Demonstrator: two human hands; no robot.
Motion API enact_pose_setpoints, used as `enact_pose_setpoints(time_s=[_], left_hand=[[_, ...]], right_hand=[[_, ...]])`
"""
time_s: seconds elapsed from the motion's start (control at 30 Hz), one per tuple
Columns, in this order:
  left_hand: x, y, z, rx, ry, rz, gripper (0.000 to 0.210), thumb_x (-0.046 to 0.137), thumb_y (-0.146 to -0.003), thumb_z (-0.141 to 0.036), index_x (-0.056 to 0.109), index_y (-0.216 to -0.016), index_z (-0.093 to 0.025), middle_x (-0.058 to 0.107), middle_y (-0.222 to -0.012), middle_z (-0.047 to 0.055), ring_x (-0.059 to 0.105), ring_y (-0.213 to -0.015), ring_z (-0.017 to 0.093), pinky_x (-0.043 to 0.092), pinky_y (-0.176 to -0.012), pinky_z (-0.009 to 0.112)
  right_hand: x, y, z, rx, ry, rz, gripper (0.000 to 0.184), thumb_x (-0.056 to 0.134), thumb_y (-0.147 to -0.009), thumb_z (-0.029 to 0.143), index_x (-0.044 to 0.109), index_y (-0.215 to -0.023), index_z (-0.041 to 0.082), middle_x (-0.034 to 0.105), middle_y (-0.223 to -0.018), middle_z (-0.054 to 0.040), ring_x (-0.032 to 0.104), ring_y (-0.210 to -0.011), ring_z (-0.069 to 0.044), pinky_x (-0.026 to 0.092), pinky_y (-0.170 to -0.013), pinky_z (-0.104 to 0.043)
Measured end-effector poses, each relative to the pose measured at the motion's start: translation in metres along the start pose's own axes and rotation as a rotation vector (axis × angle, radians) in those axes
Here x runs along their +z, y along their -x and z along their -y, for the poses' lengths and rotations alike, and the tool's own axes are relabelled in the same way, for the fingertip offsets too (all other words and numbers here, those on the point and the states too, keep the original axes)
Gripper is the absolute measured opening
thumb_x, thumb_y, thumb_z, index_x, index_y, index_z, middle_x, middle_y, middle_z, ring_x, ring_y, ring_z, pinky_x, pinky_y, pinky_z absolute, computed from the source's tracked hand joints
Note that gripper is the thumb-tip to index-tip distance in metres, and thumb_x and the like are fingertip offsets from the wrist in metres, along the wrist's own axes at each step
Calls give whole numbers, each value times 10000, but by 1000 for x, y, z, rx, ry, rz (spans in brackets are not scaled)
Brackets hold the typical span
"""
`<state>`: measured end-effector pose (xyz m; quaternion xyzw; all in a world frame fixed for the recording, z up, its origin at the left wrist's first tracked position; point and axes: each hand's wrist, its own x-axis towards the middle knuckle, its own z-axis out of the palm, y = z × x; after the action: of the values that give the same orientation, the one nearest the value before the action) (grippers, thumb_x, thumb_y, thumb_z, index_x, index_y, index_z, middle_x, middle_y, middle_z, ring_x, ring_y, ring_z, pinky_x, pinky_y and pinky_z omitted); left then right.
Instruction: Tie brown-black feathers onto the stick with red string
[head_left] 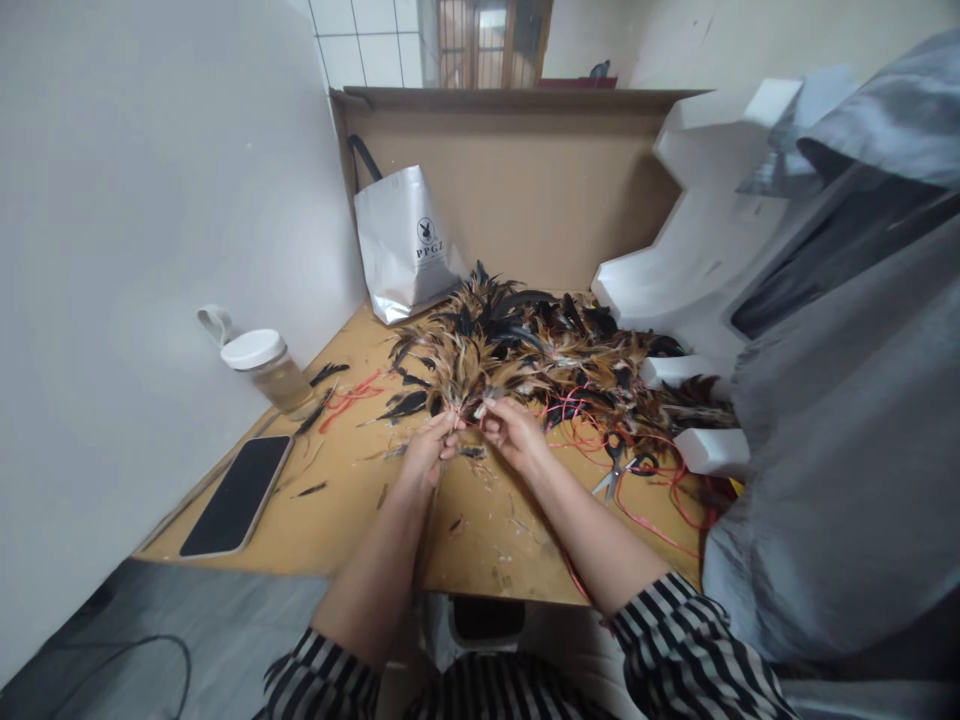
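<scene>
My left hand (433,446) is closed around the pale quill ends of a bunch of brown feathers (459,372), whose tips fan out away from me. Beside it, my right hand (513,432) pinches a feather (486,400) at its fluffy base, close to the bunch. Just beyond both hands lies a big heap of brown and black feathers (555,340). Loose black feathers (405,404) and small scraps lie left of my left hand. Red string (585,430) trails over the table on the right, beside a pair of dark-handled scissors (615,468).
On the table's (337,530) left are a phone (238,496), a white-lidded jar (271,370) and red strips (349,398). A silver bag (401,240) stands against the cardboard panel (540,190). White foam (660,250) and a draped grey garment (855,430) border the right.
</scene>
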<state>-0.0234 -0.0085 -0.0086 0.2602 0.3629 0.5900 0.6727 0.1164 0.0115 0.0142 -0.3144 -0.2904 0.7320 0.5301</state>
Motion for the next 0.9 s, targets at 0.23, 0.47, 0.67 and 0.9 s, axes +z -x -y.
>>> enact_pose_setpoints(time_s=[0.23, 0.47, 0.67, 0.9], left_hand=[[0, 0, -3, -25, 45, -15, 257, 737, -604, -201, 592, -796, -112, 559, -633, 0, 324, -393, 4, 142, -312, 114], [0, -1, -1, -23, 21, -8, 265, 712, -609, -220, 588, -816, -112, 583, -657, 13, 340, -397, 11, 152, -313, 115], [4, 2, -1, -9, -18, 9, 276, 712, -601, -244, 598, -814, -112, 584, -666, 17, 341, -403, 14, 140, -324, 124], [6, 3, 5, 29, -101, 25, 250, 711, -606, -264, 604, -768, -108, 584, -644, 20, 336, -390, 16, 133, -341, 144]], right_hand=[[-5, 0, 7, 64, -1, 56, 194, 772, -585, 194, 599, -662, 148, 644, -594, 5, 510, -437, -43, 373, -388, -134], [-6, -3, -1, 121, 96, 56, 189, 794, -564, 243, 641, -608, 141, 657, -582, 0, 574, -517, -68, 412, -487, -161], [-4, -8, -10, -23, 147, 52, 243, 820, -496, 301, 660, -586, 142, 671, -604, -17, 600, -615, -122, 454, -714, -260], [-7, -16, -25, -56, 293, 9, 283, 804, -497, 342, 640, -587, 129, 650, -587, -19, 583, -598, -127, 455, -658, -263]])
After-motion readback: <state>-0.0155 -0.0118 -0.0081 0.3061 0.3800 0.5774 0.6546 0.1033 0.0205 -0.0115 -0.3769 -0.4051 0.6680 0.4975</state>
